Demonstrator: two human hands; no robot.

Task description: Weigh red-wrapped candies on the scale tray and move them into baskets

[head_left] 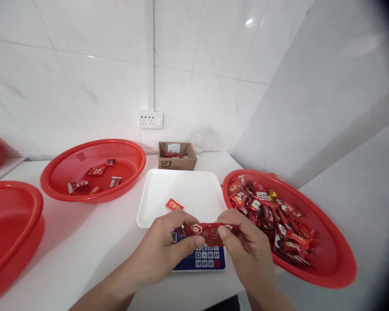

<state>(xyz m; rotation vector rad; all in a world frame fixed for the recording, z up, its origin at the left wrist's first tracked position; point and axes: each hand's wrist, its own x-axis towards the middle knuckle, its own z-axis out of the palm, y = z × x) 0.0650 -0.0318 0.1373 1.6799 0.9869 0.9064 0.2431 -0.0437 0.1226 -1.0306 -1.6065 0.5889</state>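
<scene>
Between my two hands is a dark red candy packet (210, 233) with pale lettering, pinched at both ends. My left hand (170, 242) grips its left end and my right hand (244, 242) its right end, thumbs on the front face. The packet is held over the blue keypad (199, 262) of a weighing scale, partly covering the keys. Beyond it, a small orange-red packet (174, 204) with yellow lettering lies on the scale's white tray (194, 183).
To the right stands a red basket (335, 259) with many wrapped candies (266, 207). Another red basket (129, 151) at the left holds several packets; a third red basket (16, 190) is at the left edge. An open cardboard box (181, 163) sits near the wall, below a socket (151, 120).
</scene>
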